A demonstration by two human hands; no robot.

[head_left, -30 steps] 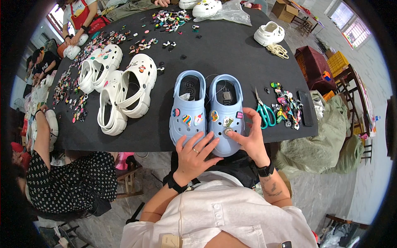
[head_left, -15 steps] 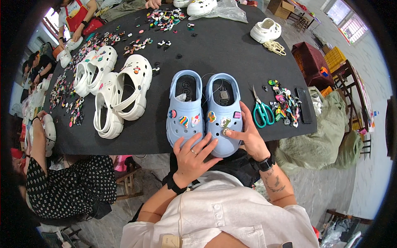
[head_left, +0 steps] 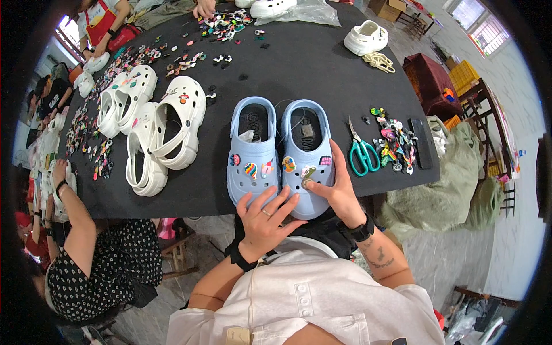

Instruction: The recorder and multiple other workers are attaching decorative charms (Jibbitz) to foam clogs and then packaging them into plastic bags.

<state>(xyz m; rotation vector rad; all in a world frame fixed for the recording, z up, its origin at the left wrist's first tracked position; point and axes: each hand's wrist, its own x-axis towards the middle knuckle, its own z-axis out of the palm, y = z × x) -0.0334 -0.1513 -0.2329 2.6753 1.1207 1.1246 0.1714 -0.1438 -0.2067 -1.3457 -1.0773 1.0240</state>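
Note:
Two light-blue clogs stand side by side at the table's front edge, toes toward me: a left clog [head_left: 252,175] and a right clog [head_left: 306,146]. Colourful shoe charms [head_left: 288,165] sit in their holes. Across both toes lies my left hand [head_left: 267,221], open, fingers spread, with the fingertips touching the uppers. My right hand [head_left: 342,198] grips the right clog, its fingers along the outer side. Its thumb presses on the upper just below a green-and-white charm [head_left: 309,172]; what is under the thumb tip cannot be made out.
Teal-handled scissors [head_left: 363,155], a charm pile [head_left: 397,141] and a black slab [head_left: 421,144] lie at right. White clogs [head_left: 172,135] stand at left; another white clog [head_left: 366,38] is far right. Other people work at the left and far edges, near more charms [head_left: 95,129].
The view has shifted slightly, moving the clogs a little left in the picture. My hands keep nearly the same grip. At left, a neighbour's arm has shifted.

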